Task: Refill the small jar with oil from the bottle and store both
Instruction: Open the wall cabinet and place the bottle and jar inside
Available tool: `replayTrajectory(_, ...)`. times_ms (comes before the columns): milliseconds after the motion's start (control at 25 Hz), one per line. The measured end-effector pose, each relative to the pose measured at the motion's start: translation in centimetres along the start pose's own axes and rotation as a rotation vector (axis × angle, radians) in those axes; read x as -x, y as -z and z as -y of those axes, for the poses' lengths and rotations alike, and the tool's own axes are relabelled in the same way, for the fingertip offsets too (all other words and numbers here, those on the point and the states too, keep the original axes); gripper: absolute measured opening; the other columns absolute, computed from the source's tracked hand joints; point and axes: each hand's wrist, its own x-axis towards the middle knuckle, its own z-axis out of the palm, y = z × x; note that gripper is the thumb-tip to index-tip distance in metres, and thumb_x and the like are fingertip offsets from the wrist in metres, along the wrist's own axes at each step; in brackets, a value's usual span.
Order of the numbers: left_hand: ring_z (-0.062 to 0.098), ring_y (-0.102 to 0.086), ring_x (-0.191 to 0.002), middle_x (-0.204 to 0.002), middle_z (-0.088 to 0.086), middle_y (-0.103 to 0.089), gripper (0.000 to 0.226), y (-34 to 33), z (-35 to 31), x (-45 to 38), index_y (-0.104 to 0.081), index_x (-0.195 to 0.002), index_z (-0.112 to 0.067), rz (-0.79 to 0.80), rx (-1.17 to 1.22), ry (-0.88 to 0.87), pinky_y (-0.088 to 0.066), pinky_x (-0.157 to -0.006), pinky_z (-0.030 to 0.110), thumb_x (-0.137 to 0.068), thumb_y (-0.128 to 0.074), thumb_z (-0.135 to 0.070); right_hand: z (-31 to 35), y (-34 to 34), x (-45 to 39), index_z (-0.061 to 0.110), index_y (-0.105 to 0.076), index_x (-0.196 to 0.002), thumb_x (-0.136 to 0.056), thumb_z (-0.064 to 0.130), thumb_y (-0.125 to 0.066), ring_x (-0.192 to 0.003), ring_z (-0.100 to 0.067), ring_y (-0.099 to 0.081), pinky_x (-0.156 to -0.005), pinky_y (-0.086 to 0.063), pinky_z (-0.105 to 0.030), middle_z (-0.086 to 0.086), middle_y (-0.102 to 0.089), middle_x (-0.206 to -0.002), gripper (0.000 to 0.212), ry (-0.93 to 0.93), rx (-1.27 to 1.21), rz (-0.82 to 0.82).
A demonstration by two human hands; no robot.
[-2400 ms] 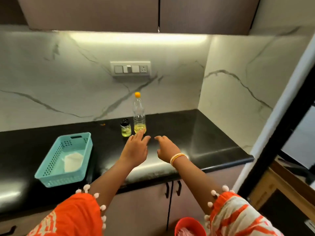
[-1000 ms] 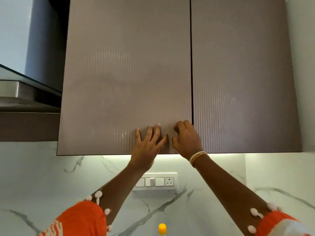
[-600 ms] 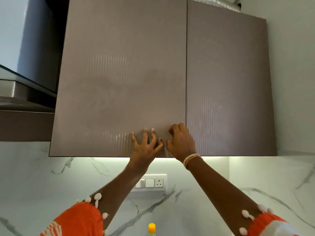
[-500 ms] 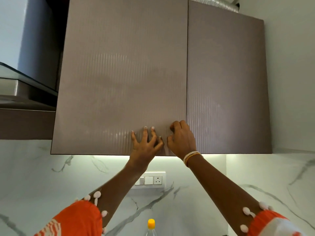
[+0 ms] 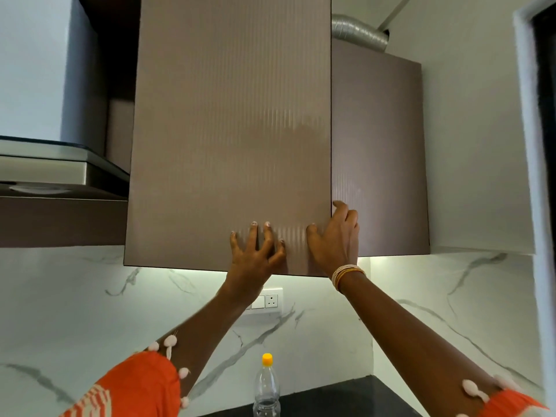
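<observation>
As we look up in the head view, our left hand [image 5: 255,255] lies spread flat on the left cabinet door [image 5: 231,130] at centre frame, while our right hand [image 5: 335,236] curls its fingers around that door's right edge. The bottle [image 5: 266,386] stands on the counter [image 5: 346,398] at bottom centre.

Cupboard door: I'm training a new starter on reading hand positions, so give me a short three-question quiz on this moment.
1. True or false: the right hand has fingers hooked round the edge of the left door.
2. How does the left hand lie? A) flat on the door B) holding the bottle C) on the socket
3. Fill in: the bottle's cap is ____ in colour.

Key: 1 true; 2 A; 3 orange.
</observation>
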Motion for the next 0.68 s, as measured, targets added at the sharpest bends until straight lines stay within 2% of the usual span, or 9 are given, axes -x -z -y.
replayTrajectory(80,0.054,-0.043,-0.126,-0.143,0.029,-0.041,0.101,1.4,0.5,1.6,-0.04,-0.131,-0.013,-0.066,0.029,-0.02,-0.042,-0.084,0.074,-0.043,-0.088,-0.006,1.4,2.0,1.9,0.011,-0.04,-0.131,-0.09,0.024,-0.061,-0.096,-0.022,-0.056,-0.082,-0.047,-0.028,-0.011,-0.055,-0.126,0.048,-0.062,-0.141,0.098)
replayTrajectory(240,0.051,-0.036,-0.133,-0.15,0.027,-0.027,0.093,4.5,2.5,4.6,-0.036,-0.138,-0.013,-0.152,0.086,-0.029,-0.039,-0.09,0.073,-0.057,-0.081,-0.006,5.1,5.3,4.7,0.011,-0.041,-0.131,-0.091,0.024,-0.062,-0.097,-0.024,-0.062,-0.081,-0.047,-0.025,-0.01,-0.06,-0.122,0.047,-0.006,-0.215,0.082)
replayTrajectory(360,0.045,-0.041,-0.134,-0.153,0.023,-0.031,0.088,8.3,4.3,7.4,-0.038,-0.141,-0.016,-0.099,0.155,-0.063,-0.041,-0.092,0.069,-0.063,-0.077,-0.024,8.3,7.1,6.6,0.01,-0.04,-0.133,-0.09,0.023,-0.062,-0.103,-0.027,-0.061,-0.083,-0.048,-0.029,-0.011,-0.06,-0.123,0.05,-0.009,-0.226,0.095)
replayTrajectory(480,0.034,-0.049,-0.128,-0.151,0.014,-0.039,0.07,13.7,6.2,9.2,-0.05,-0.133,-0.014,-0.087,0.237,-0.115,-0.048,-0.09,0.053,-0.068,-0.066,-0.037,11.0,8.8,9.0,0.011,-0.041,-0.133,-0.089,0.023,-0.064,-0.106,-0.027,-0.061,-0.084,-0.047,-0.026,-0.01,-0.058,-0.126,0.051,0.002,-0.272,0.119)
replayTrajectory(600,0.027,-0.056,-0.118,-0.139,0.009,-0.053,0.048,19.2,7.2,10.1,-0.056,-0.124,-0.014,-0.117,0.534,0.031,-0.051,-0.089,0.036,-0.081,-0.061,-0.034,13.6,10.0,11.2,0.013,-0.046,-0.125,-0.086,0.022,-0.067,-0.096,-0.023,-0.062,-0.083,-0.051,-0.026,-0.007,-0.062,-0.116,0.044,0.035,-0.322,0.162)
replayTrajectory(680,0.021,-0.057,-0.11,-0.129,0.008,-0.058,0.04,22.9,7.5,10.5,-0.056,-0.125,-0.014,-0.118,0.789,0.2,-0.045,-0.085,0.026,-0.091,-0.061,-0.035,16.0,10.8,12.7,0.016,-0.05,-0.119,-0.084,0.022,-0.069,-0.088,-0.017,-0.062,-0.081,-0.057,-0.034,-0.003,-0.065,-0.107,0.041,0.056,-0.385,0.184)
